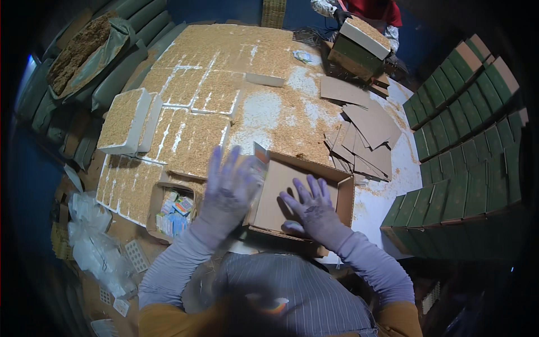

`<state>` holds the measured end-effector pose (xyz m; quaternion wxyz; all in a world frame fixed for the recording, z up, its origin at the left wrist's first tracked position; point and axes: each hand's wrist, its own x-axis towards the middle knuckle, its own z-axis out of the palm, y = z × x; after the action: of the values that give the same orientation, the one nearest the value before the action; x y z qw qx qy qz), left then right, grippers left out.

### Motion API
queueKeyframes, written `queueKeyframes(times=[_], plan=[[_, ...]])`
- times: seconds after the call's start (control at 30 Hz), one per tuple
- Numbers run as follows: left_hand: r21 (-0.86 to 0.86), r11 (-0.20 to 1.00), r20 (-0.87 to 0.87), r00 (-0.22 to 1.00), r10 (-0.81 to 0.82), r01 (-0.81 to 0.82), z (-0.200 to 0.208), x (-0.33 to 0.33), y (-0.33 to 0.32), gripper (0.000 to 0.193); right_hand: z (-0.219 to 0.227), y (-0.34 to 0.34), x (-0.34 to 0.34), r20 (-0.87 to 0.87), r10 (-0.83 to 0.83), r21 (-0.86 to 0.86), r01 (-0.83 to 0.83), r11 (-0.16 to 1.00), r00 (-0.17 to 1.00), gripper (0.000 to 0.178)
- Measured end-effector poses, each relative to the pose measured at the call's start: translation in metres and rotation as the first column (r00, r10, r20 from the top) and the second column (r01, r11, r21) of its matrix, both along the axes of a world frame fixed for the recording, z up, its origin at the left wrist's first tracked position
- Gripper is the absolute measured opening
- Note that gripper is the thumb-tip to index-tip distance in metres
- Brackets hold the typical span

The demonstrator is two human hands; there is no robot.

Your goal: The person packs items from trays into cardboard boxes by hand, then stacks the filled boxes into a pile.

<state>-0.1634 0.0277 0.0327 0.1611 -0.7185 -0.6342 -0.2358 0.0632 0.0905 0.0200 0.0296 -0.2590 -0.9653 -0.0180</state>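
Observation:
A shallow open cardboard box (345, 205) sits in front of me on the table, with a flat piece of brown cardboard lining its bottom. Inside it, my right hand (317, 210) in a pale purple glove rests with fingers spread on that cardboard liner (275, 194). My left hand (227, 194), gloved alike and blurred by motion, is raised at the box's left side with its fingers apart. Close to its thumb stands a small colourful printed piece (260, 153); whether the hand touches it I cannot tell.
White trays (208, 92) filled with wood shavings cover the table's left and back. A bin of small packets (177, 210) stands left. Loose cardboard sheets (370, 126) lie right of the box, near stacked green boxes (455, 185). Another person (387, 14) handles a tray opposite.

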Motion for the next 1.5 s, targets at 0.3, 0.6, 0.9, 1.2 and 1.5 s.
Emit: queueKeyframes(times=[0.3,0.6,0.9,1.2,1.5], plan=[[-0.656,0.746,-0.505,0.802,-0.318,-0.116,-0.081,0.074,0.026,0.031,-0.005,-0.002,0.050,-0.054,-0.101,-0.454,0.065,0.889,0.993,0.045],[-0.444,0.804,0.868,0.412,0.277,0.395,-0.030,-0.019,0.025,0.048,-0.111,0.037,0.163,-0.052,-0.976,-0.990,-0.140,0.022,0.211,0.049],[-0.687,0.702,0.611,0.670,0.421,0.185,-0.121,0.026,0.010,0.068,-0.136,0.026,0.079,0.084,-0.913,-0.977,-0.146,-0.154,0.400,0.105],[-0.654,0.681,0.443,0.896,-0.008,0.330,-0.139,0.027,0.047,0.069,-0.052,-0.058,0.114,-0.220,-0.975,-0.952,-0.217,0.218,-0.013,0.085],[0.039,0.509,0.962,0.106,-0.251,0.860,0.061,0.241,0.167,0.053,-0.019,-0.291,0.395,-0.511,-0.368,-0.793,0.261,0.551,-0.777,0.053]])
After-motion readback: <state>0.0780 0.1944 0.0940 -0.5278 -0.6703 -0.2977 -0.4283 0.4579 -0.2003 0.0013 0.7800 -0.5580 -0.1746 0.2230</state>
